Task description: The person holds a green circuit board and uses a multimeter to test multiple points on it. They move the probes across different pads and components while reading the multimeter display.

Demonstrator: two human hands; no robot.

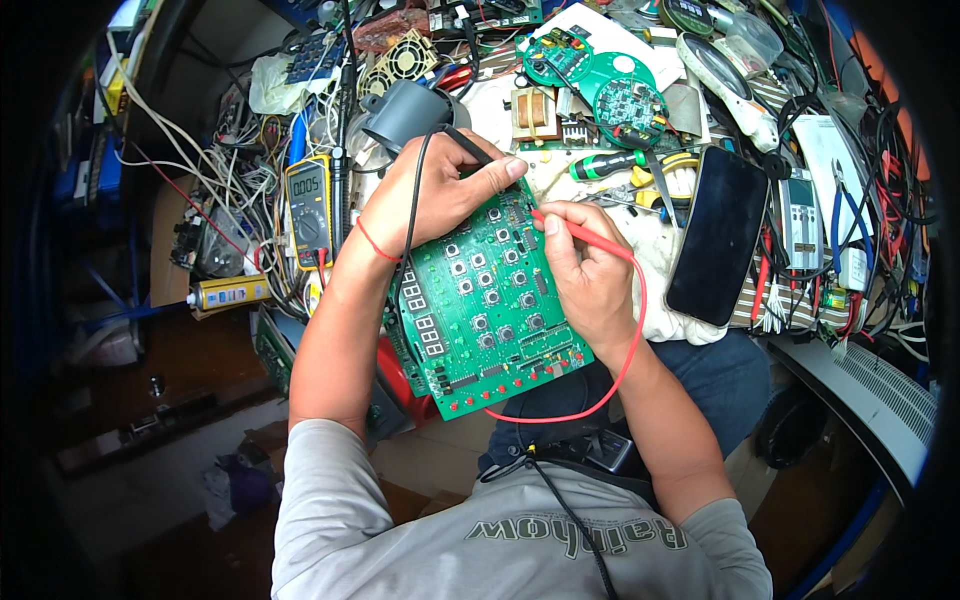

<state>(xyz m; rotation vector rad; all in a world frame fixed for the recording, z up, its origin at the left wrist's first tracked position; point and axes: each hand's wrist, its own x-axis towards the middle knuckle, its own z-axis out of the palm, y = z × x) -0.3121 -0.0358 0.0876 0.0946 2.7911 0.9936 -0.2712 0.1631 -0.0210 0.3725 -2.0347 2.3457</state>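
Observation:
A green circuit board (550, 345) with rows of push buttons, digit displays and small red parts along its near edge lies tilted over my lap and the bench edge. My left hand (425, 185) is closed around a black test probe (468, 146) at the board's far edge, its thumb stretched over the top; the probe's tip is hidden. Between the fingers of my right hand (597, 270) is a red test probe (585, 236), pointed at the board's upper right edge. Left of the board, a yellow multimeter (308, 212) stands with its display lit.
A black phone (718, 238) lies on the right, near a green-handled screwdriver (607, 164), pliers (850, 220) and a magnifier (728, 85). Round green boards (628, 105) and a grey cup-shaped part (408, 115) sit behind my hands. Tangled wires (215, 165) crowd the left.

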